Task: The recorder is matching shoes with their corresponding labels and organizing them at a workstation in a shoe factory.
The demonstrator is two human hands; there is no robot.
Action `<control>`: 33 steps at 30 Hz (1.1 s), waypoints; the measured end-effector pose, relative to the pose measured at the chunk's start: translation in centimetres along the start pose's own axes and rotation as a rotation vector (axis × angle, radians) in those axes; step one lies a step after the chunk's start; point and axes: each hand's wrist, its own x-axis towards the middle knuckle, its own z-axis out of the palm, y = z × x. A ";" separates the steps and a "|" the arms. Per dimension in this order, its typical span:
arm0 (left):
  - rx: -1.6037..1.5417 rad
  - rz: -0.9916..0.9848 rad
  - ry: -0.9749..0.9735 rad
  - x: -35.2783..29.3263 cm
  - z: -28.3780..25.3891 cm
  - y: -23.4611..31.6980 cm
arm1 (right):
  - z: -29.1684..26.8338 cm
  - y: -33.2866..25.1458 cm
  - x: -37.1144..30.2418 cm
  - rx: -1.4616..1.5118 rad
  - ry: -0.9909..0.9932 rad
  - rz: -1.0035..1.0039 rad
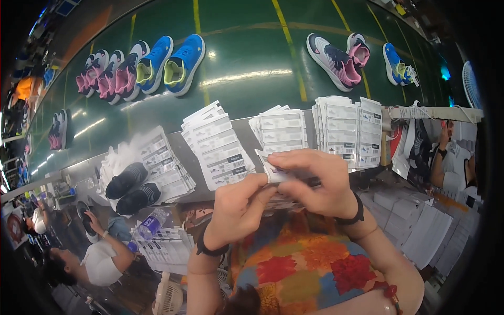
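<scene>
In front of my chest, a small white printed paper label [270, 170] is held between both hands. My left hand [237, 209] is closed, its thumb and fingers pinching the label's lower left side. My right hand [320, 178] bends over the label from the right, fingers on its top edge and thumb beneath, slightly smeared by motion. Just beyond the hands lie stacks of similar label sheets: one stack [212, 142] to the left, another [282, 126] straight ahead and a wider one [336, 126] to the right. Parts of the label are hidden by my fingers.
A green conveyor belt [252, 52] carries blue shoes [185, 63], grey-pink shoes [336, 63] and a tagged blue shoe [394, 63]. Black shoes [131, 189] stand beside another label stack [165, 163] at left. A purple-labelled bottle [152, 224] sits lower left. Co-workers [100, 262] work nearby.
</scene>
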 end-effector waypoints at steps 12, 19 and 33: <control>0.131 0.041 -0.109 -0.7 0.7 2.6 | -2.1 -1.3 -1.4 -0.186 -0.102 -0.129; 0.169 0.072 -0.066 -0.4 0.9 2.4 | -1.5 -1.3 -1.6 -0.086 -0.008 -0.006; 0.839 -0.514 0.348 -1.9 -6.4 -24.1 | -4.9 8.0 -3.1 0.560 1.036 0.481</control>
